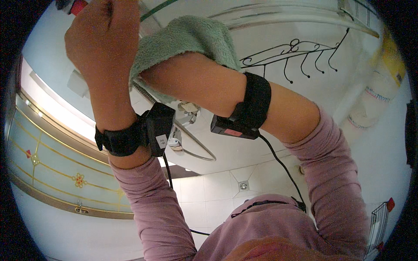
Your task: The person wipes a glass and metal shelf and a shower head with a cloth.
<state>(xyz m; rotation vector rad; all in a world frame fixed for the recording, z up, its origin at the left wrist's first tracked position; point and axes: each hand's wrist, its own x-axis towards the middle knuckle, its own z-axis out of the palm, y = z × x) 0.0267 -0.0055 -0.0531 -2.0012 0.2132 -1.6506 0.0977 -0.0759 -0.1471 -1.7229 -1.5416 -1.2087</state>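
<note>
My left hand (103,42) is raised at the upper left, its back towards the camera and its fingers cut off or hidden at the top edge. A red and dark grey object (78,7) shows right beside it; whether I hold it cannot be told. A green terry towel (189,36) drapes over my right hand (174,70), whose fingers are hidden beneath the cloth. The towel's left edge meets my left wrist in the picture. Both forearms bear black straps with small black boxes.
Behind my arms are a chrome shower mixer (176,143) with a flexible hose (196,146), a black wire hook rack (294,52) and a white rail. A frosted glass door (65,169) with gold trim is at left, a floor drain (243,185) below, a wire basket (377,228) at lower right.
</note>
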